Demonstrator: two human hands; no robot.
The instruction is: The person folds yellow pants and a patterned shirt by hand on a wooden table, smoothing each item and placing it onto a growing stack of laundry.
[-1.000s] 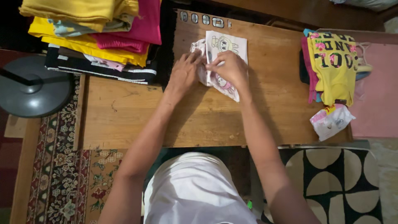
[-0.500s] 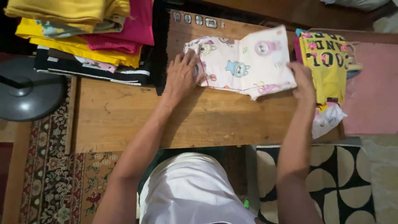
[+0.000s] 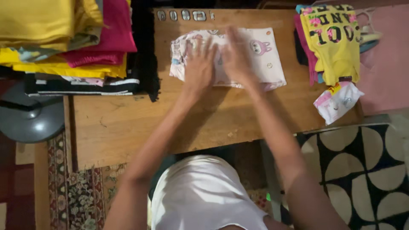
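Observation:
A small white garment (image 3: pixel 264 57) printed with cartoon animals lies spread flat at the far side of the wooden table (image 3: pixel 128 123). My left hand (image 3: pixel 199 66) presses flat on the garment's left half, fingers apart. My right hand (image 3: pixel 236 55) lies flat beside it on the garment's middle, slightly blurred. Both palms rest on the cloth without gripping it.
A tall stack of folded clothes (image 3: pixel 64 42) in yellow, pink and dark stripes sits at the left. At the right lies a yellow printed top (image 3: pixel 332 38) on a smaller pile, with a small white cloth (image 3: pixel 338 102) below it. A round grey fan base (image 3: pixel 30 117) stands left of the table.
One second ago the garment was folded small under both hands; my right hand pulled it open to the right, and now both hands lie flat on the spread cloth.

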